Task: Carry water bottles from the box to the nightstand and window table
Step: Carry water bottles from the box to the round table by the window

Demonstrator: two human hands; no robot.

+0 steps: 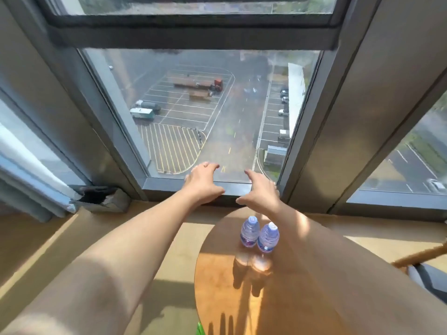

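Two clear water bottles with white caps stand upright side by side on the round wooden window table [242,298]: the left bottle [249,232] and the right bottle [268,237], touching or nearly so. Both my arms reach out above and beyond them toward the window. My left hand [204,183] and my right hand [260,191] hover in the air with fingers spread and relaxed, holding nothing. The box and the nightstand are out of view.
A tall window [205,112] with a grey frame rises right behind the table, with a low sill ledge [96,228] below it. A curtain [31,180] hangs at the left. A chair's wooden arm [420,258] sits at the right edge.
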